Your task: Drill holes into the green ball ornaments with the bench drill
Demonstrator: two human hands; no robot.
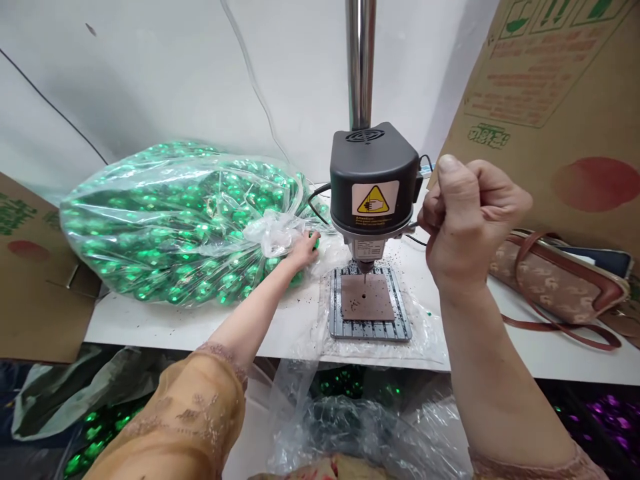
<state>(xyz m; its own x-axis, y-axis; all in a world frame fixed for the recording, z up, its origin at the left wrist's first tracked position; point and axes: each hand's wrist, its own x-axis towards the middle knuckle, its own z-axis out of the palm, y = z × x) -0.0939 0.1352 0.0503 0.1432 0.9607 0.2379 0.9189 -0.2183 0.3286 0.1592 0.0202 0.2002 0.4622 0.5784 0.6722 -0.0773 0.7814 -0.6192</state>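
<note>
A black bench drill press point(375, 167) stands on the white table, its thin bit above a square brown board point(367, 297) on the slotted metal base point(336, 327). My right hand point(470, 213) is closed in a fist at the machine's right side, round its feed lever, which is mostly hidden. To the left of the machine my left hand point(303, 252) has its fingers closed on a small shiny green ball point(315, 239). That hand is beside the gathered mouth of a large clear plastic bag point(175, 220) full of shiny green balls.
Dark shavings lie around the drill base. A patterned handbag point(555, 280) with a brown strap lies at right, before a tall cardboard box point(555, 100). Another box point(40, 280) stands at left. Clear plastic point(360, 427) and green balls are below the table's front edge.
</note>
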